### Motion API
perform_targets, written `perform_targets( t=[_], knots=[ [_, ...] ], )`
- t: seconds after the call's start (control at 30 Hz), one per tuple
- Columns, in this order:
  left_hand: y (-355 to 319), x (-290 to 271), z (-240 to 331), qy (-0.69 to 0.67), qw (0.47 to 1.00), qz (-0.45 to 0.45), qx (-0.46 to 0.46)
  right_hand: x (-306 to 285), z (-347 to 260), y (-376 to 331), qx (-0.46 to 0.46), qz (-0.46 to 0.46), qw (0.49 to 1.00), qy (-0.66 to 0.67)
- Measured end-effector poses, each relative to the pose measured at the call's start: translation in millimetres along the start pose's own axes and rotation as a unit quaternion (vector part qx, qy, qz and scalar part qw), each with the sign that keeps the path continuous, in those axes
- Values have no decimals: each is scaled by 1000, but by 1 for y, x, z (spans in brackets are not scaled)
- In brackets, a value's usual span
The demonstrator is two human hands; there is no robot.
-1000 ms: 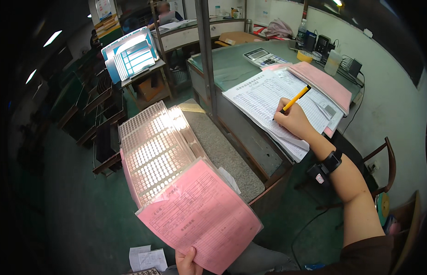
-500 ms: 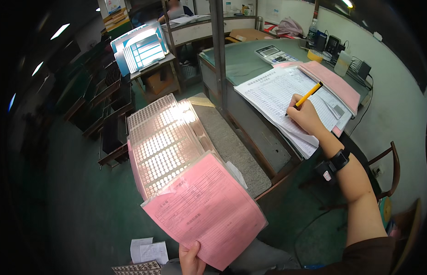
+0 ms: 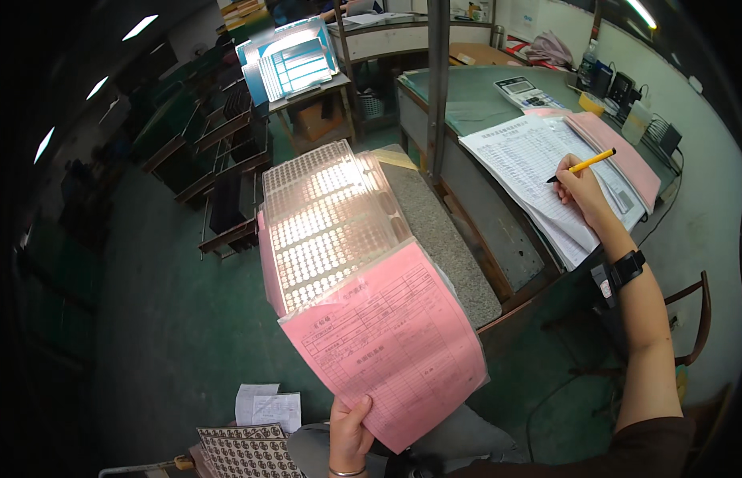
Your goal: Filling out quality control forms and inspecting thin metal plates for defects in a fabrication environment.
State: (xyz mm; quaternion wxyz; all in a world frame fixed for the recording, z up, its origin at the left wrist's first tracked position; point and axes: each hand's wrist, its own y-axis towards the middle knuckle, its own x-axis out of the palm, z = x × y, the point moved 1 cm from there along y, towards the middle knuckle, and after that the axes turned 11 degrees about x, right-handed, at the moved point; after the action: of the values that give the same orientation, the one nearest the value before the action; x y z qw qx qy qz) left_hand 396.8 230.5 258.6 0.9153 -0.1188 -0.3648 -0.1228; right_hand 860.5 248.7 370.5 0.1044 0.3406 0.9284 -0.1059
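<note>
My right hand (image 3: 580, 191) grips a yellow pen (image 3: 592, 162) with a black tip. The tip is at a stack of printed table sheets (image 3: 506, 151) on the green desk, and the side of the hand rests on the paper. Low in the middle, my left hand (image 3: 352, 432) pinches the lower left edge of a pink printed form (image 3: 395, 342) in a clear sleeve. The form's upper edge overlaps a stack of shiny metal sheets (image 3: 323, 215) with rows of round dots, lying on a grey stone-like slab (image 3: 447, 231).
On the desk are a calculator (image 3: 526, 94), pink folders (image 3: 618, 155), a tape roll (image 3: 592, 103) and a bottle (image 3: 636, 122). A metal post (image 3: 438, 88) rises beside the desk. A chair (image 3: 702, 319) stands right; dark racks (image 3: 231, 199) and a blue-white panel stack (image 3: 295, 64) stand left.
The whole view has shifted, so the desk and sheets appear farther right. My right hand, still with the pen, is a little higher on the page. My left hand keeps holding the pink form.
</note>
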Motion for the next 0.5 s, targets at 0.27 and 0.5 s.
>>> perform_targets(
  t=[0.27,0.5],
  knots=[
    [-2,3,-8,49,999,10,22,-3,18,11,-124,49,989,-65],
    [-9,5,-2,71,995,48,-54,-4,16,5,-91,42,992,-80]
  ],
)
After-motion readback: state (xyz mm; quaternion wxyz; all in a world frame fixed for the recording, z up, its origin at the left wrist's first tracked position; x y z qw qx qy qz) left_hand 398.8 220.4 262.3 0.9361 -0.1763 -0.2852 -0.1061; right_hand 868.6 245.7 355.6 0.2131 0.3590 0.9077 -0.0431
